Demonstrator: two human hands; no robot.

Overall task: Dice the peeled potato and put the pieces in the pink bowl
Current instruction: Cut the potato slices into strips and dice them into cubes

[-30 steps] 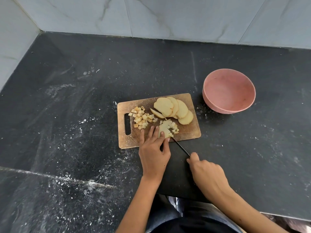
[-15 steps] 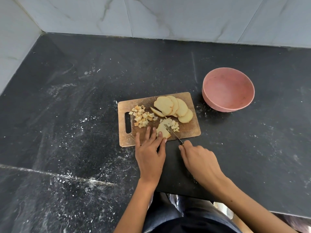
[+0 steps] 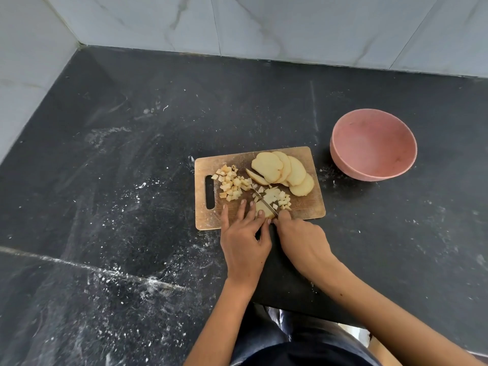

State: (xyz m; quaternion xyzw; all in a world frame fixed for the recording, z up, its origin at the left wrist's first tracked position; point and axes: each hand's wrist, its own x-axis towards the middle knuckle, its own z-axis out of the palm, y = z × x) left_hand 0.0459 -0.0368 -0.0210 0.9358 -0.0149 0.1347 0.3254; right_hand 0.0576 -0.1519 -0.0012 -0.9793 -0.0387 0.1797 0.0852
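Now right hand [image 3: 301,233] draws knife [image 3: 265,202] through potato slice [image 3: 261,208].

A home kitchen: a dark stone counter [image 3: 132,154] meets pale marble-look wall tiles [image 3: 237,22] behind it, and a wooden cutting board [image 3: 303,207] with sliced potato [image 3: 280,167] lies on the counter.
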